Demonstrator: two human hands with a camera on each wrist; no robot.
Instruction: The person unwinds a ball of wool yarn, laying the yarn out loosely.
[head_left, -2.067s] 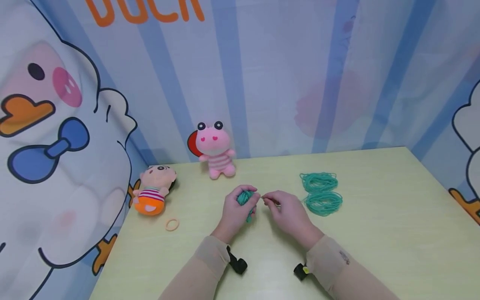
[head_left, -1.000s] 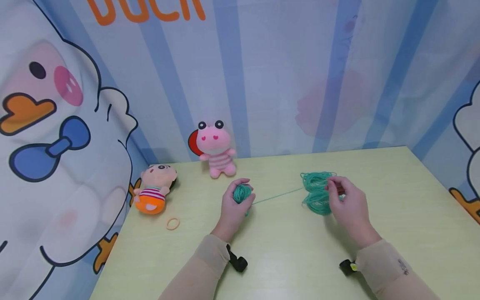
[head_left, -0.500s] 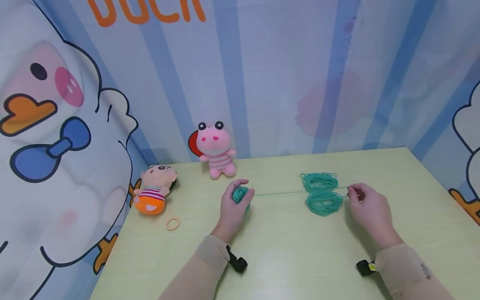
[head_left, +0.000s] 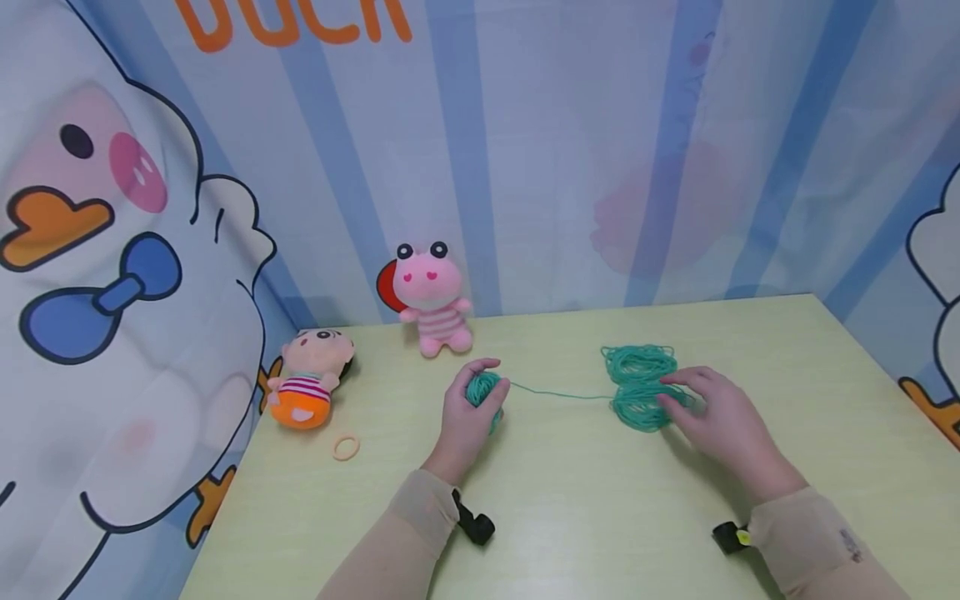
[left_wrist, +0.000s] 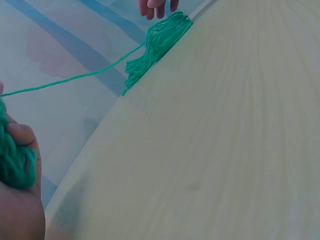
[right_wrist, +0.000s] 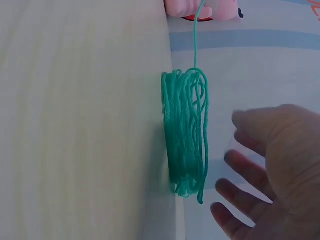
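A yarn ball (head_left: pixel 482 387) is gripped by the left hand (head_left: pixel 467 423), the spread right hand (head_left: pixel 722 418) held above green loops (right_wrist: pixel 182 135) at right.

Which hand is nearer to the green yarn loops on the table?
Right. The right hand is at the right edge of the green loops; the left hand is off to their left, gripping bundled yarn.
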